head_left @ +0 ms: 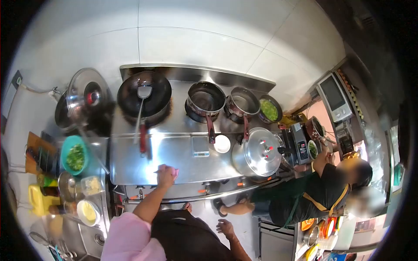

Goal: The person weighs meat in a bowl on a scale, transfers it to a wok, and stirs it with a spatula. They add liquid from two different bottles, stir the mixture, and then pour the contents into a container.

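Note:
At the front edge of the steel counter (130,167), my left hand (166,176) is closed on a small pink cloth that shows beside the fingers. My right hand (225,228) hangs low by my body with its fingers apart, holding nothing. Beyond my left hand, a spatula (145,92) with a red handle rests in a dark wok (162,89). A digital scale (200,146) lies further right, with a white bowl (222,144) beside it.
Two saucepans (206,98) stand on the burners, handles toward me. A lidded pot (262,152) is at the right. A teal bowl of chopped greens (75,156) sits at the left, above a sink (87,237). A co-worker (305,195) works on the right.

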`<state>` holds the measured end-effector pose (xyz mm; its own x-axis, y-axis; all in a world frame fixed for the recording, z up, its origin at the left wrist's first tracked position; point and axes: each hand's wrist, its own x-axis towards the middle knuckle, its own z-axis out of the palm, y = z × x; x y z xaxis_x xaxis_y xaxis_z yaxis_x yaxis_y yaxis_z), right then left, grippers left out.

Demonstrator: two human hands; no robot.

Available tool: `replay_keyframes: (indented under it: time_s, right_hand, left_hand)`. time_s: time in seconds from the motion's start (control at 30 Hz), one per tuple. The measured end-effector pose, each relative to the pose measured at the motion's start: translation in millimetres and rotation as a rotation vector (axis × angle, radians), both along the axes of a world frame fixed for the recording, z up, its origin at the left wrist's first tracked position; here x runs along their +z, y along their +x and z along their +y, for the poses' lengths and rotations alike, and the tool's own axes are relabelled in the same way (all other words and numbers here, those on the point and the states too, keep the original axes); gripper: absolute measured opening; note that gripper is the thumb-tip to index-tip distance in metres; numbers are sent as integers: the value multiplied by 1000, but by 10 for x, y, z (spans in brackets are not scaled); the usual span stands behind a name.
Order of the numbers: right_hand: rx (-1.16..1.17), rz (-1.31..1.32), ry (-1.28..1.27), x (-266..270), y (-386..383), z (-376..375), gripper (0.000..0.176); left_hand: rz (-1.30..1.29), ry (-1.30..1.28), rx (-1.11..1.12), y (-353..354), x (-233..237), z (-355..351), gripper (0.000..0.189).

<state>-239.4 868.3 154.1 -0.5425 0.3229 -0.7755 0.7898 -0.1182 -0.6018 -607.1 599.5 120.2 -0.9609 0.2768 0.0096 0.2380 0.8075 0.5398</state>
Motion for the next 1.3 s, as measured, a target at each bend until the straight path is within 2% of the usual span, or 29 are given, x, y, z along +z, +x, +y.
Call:
replay_keyframes:
  time_s: [0.07,0.17,0.2,0.27,0.3,0.4,0.5,0.53,0.57,0.63,0.7,0.77,0.8,0.83,0.9,0.93,0.97,1.03,1.07,1.17,1.2,1.27,1.3]
  right_hand:
    - [11,1,2,24,38,124,32]
    - [27,28,-10,-32,110,268,31]
    - [44,49,-16,-71,156,308,31]
    - [78,36,-43,-138,195,360,33]
    - [108,32,-40,-162,183,379,33]
    - [197,17,-34,-221,52,364,33]
    - [266,80,-68,-298,-144,356,33]
    - [305,101,-69,-282,-227,339,34]
    - [327,69,-55,-264,-329,312,33]
    - [397,9,-34,-234,-578,166,32]
    - [478,16,-39,-216,-776,-1,30]
    - [558,-11,-21,-177,-973,-242,29]
    - [537,19,-111,-210,-1022,-352,30]
    - [592,12,-96,-265,-1094,-492,30]
    - [699,-3,-61,-375,-1225,-802,31]
    - [731,10,-93,-486,-1267,-934,31]
    - [764,0,-107,-476,-1324,-1137,31]
    - [801,-26,-126,-436,-1369,-1465,31]
    - [827,-11,-139,-414,-1383,-1632,32]
    - [881,13,-159,-277,-1385,-2037,33]
    - [903,10,-162,-215,-1384,-2168,32]
    - [950,20,-140,-201,-1319,-2289,32]
    - [981,31,-119,-229,-1299,-2341,32]
  left_hand:
    - [93,-31,63,134,5,17,27]
    - [-100,236,190,139,-224,-293,31]
    - [-93,261,234,152,-201,-418,35]
    - [-599,1403,345,-170,-1775,-1020,25]
    - [-962,2227,317,-238,-1959,-1228,20]
    - [-109,1360,472,67,-1182,-1392,10]
    - [-545,1785,666,336,-561,-1618,11]
    - [-645,2046,356,444,-528,-1773,8]
    - [-634,2104,489,571,-472,-1867,10]
    - [-573,2220,771,993,100,-1939,14]
    - [-440,2289,794,1447,448,-2154,21]
    - [-330,2364,702,1943,668,-2534,23]
    - [-267,2389,546,2240,517,-2865,29]
    - [-198,2305,652,2497,623,-3121,34]
    - [-81,2137,870,3035,1226,-3484,45]
    - [-69,2156,826,3208,1825,-3546,67]
    - [2,2081,812,3421,1906,-3749,71]
    - [99,1927,780,3884,1968,-4175,78]
    - [150,1739,948,4065,1854,-4369,66]
    - [11,1219,1158,4376,1636,-4895,53]
    - [-12,1245,1292,4422,1430,-5078,39]
    - [-19,1027,1640,4657,512,-5525,36]
    - [-106,630,1630,4973,-209,-5754,35]
